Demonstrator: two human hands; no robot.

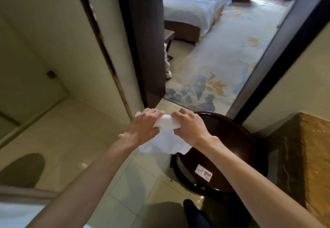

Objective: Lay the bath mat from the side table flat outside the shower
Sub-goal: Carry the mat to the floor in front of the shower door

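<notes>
While the left hand (144, 126) and right hand (190, 128) clutch the bunched mat (165, 144) over the left rim of the table (232, 138), its loose tail may sweep the near card (204, 172) off or land crumpled.

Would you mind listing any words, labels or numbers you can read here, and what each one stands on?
Small card on the round side table: printing beside red and orange bands, too blurred to read.
White bath mat: no text visible.
No other writing shows.
</notes>
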